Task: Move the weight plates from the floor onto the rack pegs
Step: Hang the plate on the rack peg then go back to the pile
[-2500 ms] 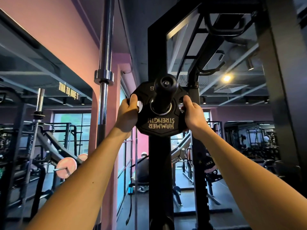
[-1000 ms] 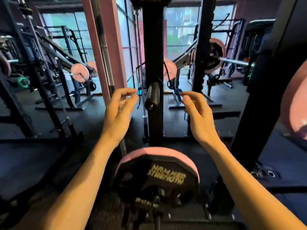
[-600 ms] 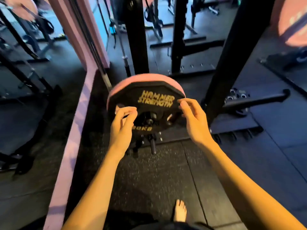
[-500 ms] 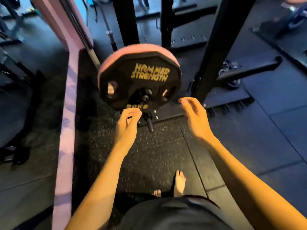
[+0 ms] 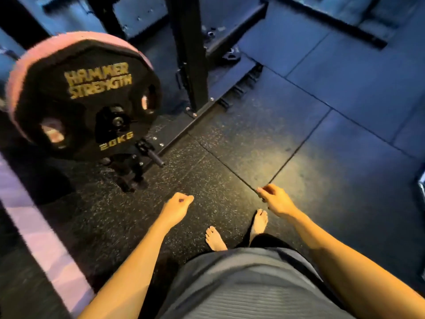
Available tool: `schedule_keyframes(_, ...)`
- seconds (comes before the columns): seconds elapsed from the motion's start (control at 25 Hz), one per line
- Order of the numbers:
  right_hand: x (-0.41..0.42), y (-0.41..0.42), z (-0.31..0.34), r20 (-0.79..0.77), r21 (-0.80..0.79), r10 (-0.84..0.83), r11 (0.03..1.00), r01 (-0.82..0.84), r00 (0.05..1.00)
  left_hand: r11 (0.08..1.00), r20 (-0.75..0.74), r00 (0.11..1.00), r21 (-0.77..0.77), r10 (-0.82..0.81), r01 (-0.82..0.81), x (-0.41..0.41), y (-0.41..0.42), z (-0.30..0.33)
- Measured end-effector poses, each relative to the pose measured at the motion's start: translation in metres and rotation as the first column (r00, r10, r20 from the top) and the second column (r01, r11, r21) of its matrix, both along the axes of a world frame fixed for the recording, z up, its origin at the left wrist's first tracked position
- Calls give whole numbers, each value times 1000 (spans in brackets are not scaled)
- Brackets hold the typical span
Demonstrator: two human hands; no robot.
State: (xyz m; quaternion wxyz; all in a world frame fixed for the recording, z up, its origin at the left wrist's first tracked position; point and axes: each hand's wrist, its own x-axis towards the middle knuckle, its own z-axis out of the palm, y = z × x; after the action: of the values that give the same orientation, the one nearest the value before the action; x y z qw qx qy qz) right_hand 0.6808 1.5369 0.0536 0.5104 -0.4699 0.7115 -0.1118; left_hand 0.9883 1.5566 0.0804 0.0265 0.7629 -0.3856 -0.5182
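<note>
A black 20 kg weight plate (image 5: 76, 111) with yellow lettering hangs on a low rack peg (image 5: 118, 122) at the upper left, with a pink plate (image 5: 13, 88) behind it. My left hand (image 5: 176, 209) hangs loosely curled over the rubber floor, well below and right of the plate, holding nothing. My right hand (image 5: 274, 200) is further right, fingers loosely bent, also holding nothing. A small dark plate (image 5: 231, 56) lies flat on the floor by the rack base.
A black rack upright (image 5: 188, 54) stands right of the plates, with its base rail (image 5: 232, 93) running across the floor. A short pin (image 5: 151, 153) sticks out under the plates. My bare feet (image 5: 215, 238) stand on speckled rubber mats. A pink strip (image 5: 34, 226) runs along the left.
My hands let go of a small plate on a high peg, then dropped down past the 20 kg plate. The view tilted to the floor and swung right; both hands now hang lower.
</note>
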Motion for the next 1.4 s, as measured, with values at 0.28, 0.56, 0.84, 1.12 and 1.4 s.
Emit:
schedule_keyframes(0.28,-136,99,-39,9,289,-457,852,435,889,922,-67,973,311,-221,231,-111,-26,-43)
schedule_keyframes(0.56,-270,141,-54,-11,384,-688,667,639,725,797,-12,831,277,-556,538,-255,-73,-58)
schedule_keyframes(0.84,-399,87,-60,-27,404,-655,683,608,755,790,-4,806,194,-592,581,-394,-140,-69)
schedule_keyframes(1.12,-542,-53,-74,-129,426,-604,682,594,786,726,-59,756,240,-652,645,-532,-296,-94)
schedule_keyframes(1.4,-691,-254,-48,-138,317,-609,720,618,781,696,-29,704,123,-710,707,-677,-510,-92)
